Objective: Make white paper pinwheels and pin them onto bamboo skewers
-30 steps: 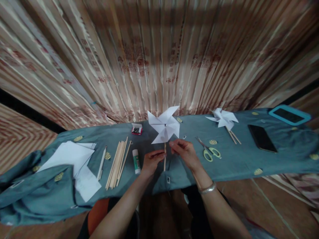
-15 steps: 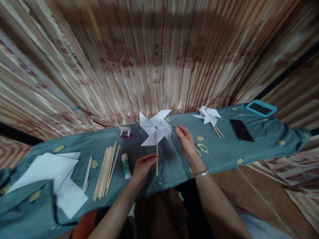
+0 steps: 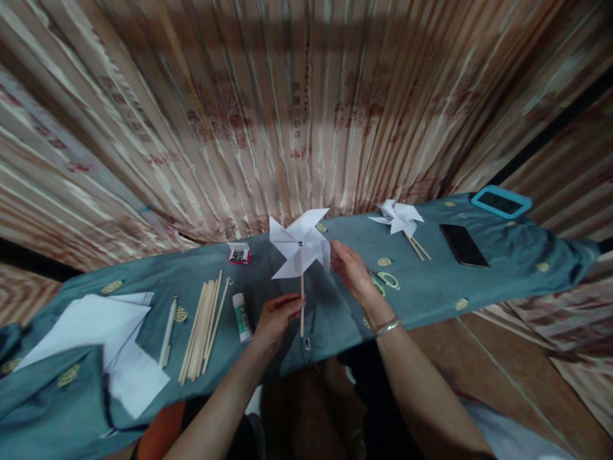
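Right hand point(image 3: 350, 271) nearer pinwheel point(image 3: 293, 250), grip unclear; left hand point(image 3: 278, 316) pinches stick point(image 3: 302, 327), near-upright, blades point(image 3: 313, 223) topmost.

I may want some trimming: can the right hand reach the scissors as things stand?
Likely yes: the scissors lie on the cloth beside the right hand, which partly hides them from view, and nothing appears to lie over their visible part.

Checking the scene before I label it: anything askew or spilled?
Yes, mildly: at the far left the tablecloth is bunched up and seems to overlap the white paper sheets, which lie unevenly stacked. No spill visible.
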The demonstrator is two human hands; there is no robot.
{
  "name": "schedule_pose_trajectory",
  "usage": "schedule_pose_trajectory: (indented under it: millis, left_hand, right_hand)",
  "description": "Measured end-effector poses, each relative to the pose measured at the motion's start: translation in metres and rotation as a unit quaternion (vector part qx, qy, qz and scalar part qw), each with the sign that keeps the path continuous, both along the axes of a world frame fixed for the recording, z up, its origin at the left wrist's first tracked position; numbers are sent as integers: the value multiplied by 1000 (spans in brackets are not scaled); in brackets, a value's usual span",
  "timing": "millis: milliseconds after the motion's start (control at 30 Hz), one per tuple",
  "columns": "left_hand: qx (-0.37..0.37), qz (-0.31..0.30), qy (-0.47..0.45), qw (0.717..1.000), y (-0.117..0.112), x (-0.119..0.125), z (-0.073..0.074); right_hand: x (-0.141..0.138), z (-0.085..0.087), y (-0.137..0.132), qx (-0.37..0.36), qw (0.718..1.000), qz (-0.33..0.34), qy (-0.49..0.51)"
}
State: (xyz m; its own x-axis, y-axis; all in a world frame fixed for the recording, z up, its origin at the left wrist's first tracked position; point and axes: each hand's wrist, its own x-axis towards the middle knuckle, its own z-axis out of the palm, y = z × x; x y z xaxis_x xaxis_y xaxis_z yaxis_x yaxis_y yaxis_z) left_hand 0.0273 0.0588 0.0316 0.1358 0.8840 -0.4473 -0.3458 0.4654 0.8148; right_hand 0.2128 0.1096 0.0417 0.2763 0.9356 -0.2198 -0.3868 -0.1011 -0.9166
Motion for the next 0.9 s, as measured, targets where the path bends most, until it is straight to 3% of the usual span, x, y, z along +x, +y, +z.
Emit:
schedule_pose_trajectory:
  millis: [267, 600, 900]
  left_hand:
    - [11, 10, 9, 1000, 1, -2, -3]
    - [27, 27, 35, 999, 3, -3, -7]
    - [47, 44, 42, 997, 3, -5, -8]
  right_hand:
    - [-1, 3, -7, 15, 998, 59, 0]
    - [-5, 6, -14, 20, 996, 53, -65]
    - [-19, 10, -23, 20, 992, 113, -57]
